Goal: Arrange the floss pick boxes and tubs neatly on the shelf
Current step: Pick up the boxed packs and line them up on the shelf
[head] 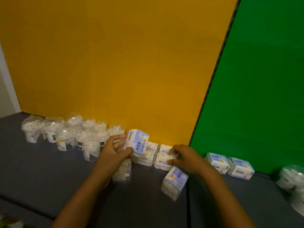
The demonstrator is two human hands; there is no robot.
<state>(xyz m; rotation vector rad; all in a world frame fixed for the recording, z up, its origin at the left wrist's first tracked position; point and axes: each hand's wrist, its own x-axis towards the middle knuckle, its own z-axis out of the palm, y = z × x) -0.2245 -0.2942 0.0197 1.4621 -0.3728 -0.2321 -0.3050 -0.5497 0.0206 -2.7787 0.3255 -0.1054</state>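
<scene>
My left hand (115, 149) grips a purple-labelled floss pick box (137, 141), held tilted just above the dark shelf (41, 175). My right hand (184, 157) pinches the right end of a clear flat box (162, 162) in a block of several flat boxes (152, 148) against the yellow wall. Another purple box (175, 183) lies on its side below my right hand. A clear flat box (122, 171) lies partly hidden under my left wrist. Several clear tubs of white floss picks (65, 134) stand clustered at the left.
Two green-and-purple boxes (230, 165) stand side by side before the green panel (263, 79). A clear tub (292, 180) sits at the far right edge. The yellow wall (115, 63) backs the shelf. A dark seam (188, 203) splits the shelf surface.
</scene>
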